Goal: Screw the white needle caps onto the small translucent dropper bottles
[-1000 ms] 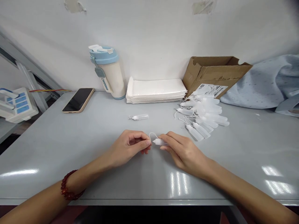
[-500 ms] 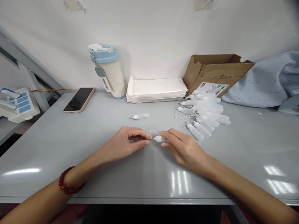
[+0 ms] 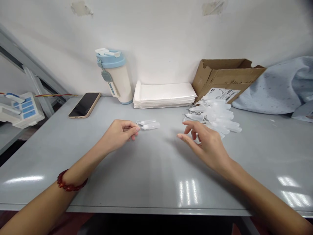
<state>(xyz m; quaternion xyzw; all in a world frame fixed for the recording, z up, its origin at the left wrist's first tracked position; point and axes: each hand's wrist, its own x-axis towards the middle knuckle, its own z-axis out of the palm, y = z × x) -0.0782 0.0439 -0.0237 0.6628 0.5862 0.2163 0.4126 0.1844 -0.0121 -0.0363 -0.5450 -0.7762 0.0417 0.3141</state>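
My left hand [image 3: 124,133] pinches the tip end of a small translucent squeeze bottle [image 3: 151,126], whose body points right, low over the table or on it. Just behind lies a second, similar squeeze bottle [image 3: 148,121] with a thin loop at its tip. My right hand [image 3: 204,140] hangs over the table with thumb and fingers apart, holding nothing. Near its fingers is a pile of several such bottles [image 3: 220,114], partly covered by the hand.
Along the wall stand a cream tumbler with a blue lid [image 3: 117,76], a stack of white padded envelopes [image 3: 165,93] and an open cardboard box [image 3: 230,73]. A phone [image 3: 84,105] lies at the left. Pale blue cloth [image 3: 278,88] bunches at the right.
My left hand has carried the bottle left and away from me, beside the other single bottle. My right hand has let go of it and moved right, toward the pile, fingers spread.
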